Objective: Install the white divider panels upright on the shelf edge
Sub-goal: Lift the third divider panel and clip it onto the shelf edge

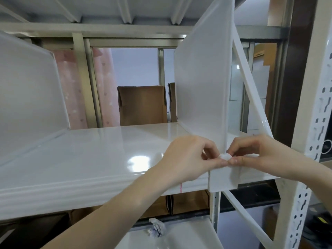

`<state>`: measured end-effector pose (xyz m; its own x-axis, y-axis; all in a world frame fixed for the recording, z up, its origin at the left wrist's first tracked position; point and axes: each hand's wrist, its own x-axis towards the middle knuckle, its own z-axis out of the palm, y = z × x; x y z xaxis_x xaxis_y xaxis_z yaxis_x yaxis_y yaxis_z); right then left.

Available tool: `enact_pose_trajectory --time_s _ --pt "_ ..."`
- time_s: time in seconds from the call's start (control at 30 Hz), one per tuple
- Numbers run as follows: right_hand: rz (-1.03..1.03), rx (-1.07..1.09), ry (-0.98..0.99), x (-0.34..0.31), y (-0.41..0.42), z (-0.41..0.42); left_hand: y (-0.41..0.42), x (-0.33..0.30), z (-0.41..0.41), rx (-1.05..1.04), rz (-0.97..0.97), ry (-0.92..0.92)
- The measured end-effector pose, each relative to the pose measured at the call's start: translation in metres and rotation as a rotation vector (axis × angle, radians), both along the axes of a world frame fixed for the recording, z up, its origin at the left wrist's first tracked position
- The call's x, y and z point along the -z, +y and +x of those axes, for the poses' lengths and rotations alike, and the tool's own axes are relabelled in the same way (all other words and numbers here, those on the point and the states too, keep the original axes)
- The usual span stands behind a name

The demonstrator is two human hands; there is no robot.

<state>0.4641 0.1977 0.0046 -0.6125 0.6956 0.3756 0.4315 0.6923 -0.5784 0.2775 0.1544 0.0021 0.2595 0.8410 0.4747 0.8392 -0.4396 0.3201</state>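
A translucent white divider panel stands upright on the glossy white shelf, its front foot hooked over the shelf edge. Both hands meet at the panel's front bottom corner. My left hand and my right hand pinch a small white clip there between fingertips and thumbs. A second white divider panel stands upright at the left end of the shelf. A third panel leans tilted just right of the held one.
A perforated white rack post rises at the right, close to my right hand. Cardboard boxes stand behind the shelf and below it. A crumpled wrapper lies on the lower shelf. Another shelf hangs overhead.
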Motion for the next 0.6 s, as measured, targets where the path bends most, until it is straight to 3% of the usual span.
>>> enact_pose_trajectory --time_s 0.3,0.6 --pt "0.048 -0.046 -0.039 -0.002 0.006 0.002 0.006 -0.004 -0.001 -0.004 -0.010 0.026" --pt "0.133 -0.095 -0.031 0.004 0.014 0.004 0.001 0.000 0.000 0.006 -0.024 -0.070"
